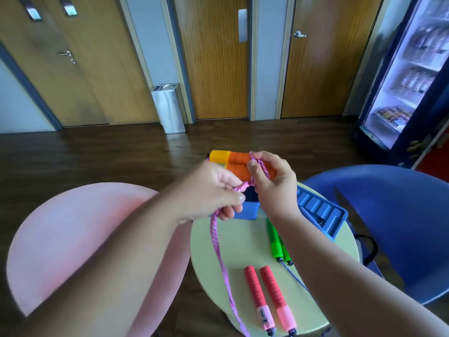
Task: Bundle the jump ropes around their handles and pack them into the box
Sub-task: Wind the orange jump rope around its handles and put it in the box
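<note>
Both hands are held up close together over the round table (243, 242). The left hand (213, 190) pinches the pink rope (216, 234). The right hand (274, 183) curls its fingers round the rope at the orange handles (239, 164). The blue box (245, 211) sits just below them.

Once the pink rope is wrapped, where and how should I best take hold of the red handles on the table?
Probably from above, closing one hand round both red handles at their foam middles: they lie flat on the table, side by side and nearly parallel, pink caps toward you.
</note>
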